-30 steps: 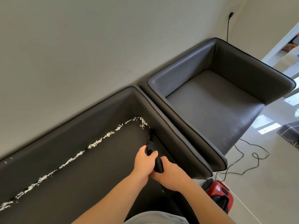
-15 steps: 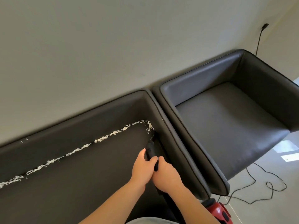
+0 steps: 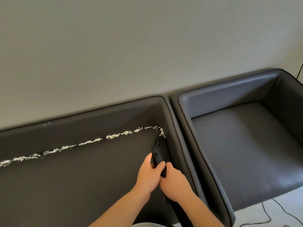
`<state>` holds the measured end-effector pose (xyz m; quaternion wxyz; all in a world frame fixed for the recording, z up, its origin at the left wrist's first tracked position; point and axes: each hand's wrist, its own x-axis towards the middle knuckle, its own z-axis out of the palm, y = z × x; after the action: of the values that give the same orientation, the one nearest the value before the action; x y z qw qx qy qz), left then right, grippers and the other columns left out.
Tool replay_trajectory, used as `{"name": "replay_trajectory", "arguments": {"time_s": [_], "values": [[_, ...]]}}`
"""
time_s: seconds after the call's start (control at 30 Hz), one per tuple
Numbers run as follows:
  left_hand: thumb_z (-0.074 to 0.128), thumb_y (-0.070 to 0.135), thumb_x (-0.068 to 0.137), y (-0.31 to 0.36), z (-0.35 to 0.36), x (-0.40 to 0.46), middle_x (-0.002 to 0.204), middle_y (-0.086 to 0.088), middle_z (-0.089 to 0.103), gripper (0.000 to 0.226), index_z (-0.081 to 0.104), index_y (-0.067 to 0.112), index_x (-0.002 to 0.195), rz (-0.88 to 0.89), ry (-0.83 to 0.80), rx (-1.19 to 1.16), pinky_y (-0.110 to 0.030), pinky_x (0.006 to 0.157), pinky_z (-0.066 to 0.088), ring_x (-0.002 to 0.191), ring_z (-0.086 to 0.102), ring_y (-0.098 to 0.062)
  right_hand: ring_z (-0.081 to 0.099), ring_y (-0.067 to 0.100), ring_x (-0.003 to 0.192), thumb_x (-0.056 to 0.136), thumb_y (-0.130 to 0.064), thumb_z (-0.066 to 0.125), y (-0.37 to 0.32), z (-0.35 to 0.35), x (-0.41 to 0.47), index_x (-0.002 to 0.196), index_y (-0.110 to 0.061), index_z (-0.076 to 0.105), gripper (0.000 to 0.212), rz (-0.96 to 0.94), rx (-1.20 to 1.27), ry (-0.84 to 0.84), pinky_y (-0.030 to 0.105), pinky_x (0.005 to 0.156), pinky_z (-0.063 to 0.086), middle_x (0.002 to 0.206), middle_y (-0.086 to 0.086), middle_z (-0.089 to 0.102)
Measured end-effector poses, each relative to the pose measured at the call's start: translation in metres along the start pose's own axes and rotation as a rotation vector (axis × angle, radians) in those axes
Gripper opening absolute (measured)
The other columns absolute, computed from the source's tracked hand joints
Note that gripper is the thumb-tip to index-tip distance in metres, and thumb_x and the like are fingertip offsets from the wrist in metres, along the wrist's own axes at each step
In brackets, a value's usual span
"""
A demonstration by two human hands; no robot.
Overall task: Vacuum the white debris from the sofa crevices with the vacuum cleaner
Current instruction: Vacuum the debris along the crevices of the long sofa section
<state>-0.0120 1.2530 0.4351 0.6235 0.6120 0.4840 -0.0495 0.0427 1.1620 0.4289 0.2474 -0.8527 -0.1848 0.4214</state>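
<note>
Two grey sofas (image 3: pixel 91 174) (image 3: pixel 242 145) line one wall; one debris line (image 3: pixel 91 142) fills a crevice; left hand (image 3: pixel 148 176) and right hand (image 3: pixel 174 184) both grip one nozzle (image 3: pixel 157 154)

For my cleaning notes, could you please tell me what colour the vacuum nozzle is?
Black. The vacuum nozzle shows best in the head view, the only one.

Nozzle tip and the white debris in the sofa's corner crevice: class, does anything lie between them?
Nothing visible does. The nozzle, gripped by the left hand and right hand, points along the side crevice of the sofa; only bare dark seam separates its tip from the white debris at the corner.
</note>
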Motion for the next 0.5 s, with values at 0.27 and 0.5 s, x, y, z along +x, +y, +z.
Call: {"name": "replay_trajectory", "arguments": {"time_s": [0.27, 0.5], "values": [[0.062, 0.034, 0.099, 0.016, 0.005, 0.017, 0.139, -0.006, 0.061, 0.065, 0.035, 0.024, 0.157, -0.018, -0.001, 0.083, -0.046, 0.108, 0.05, 0.126, 0.06, -0.022, 0.063, 0.011, 0.074, 0.098, -0.029, 0.054, -0.006, -0.009, 0.031, 0.111, -0.021, 0.043, 0.019, 0.017, -0.138, 0.025, 0.024, 0.058, 0.049, 0.084, -0.009, 0.058], [0.061, 0.031, 0.1, 0.011, -0.006, 0.032, 0.139, -0.007, 0.061, 0.065, 0.032, 0.023, 0.158, -0.032, 0.015, 0.113, -0.045, 0.108, 0.05, 0.126, 0.06, -0.023, 0.061, 0.007, 0.069, 0.097, -0.027, 0.058, -0.014, 0.001, 0.046, 0.123, -0.018, 0.044, 0.031, 0.019, -0.168, -0.008, 0.02, 0.055, 0.047, 0.083, -0.01, 0.056]]}}
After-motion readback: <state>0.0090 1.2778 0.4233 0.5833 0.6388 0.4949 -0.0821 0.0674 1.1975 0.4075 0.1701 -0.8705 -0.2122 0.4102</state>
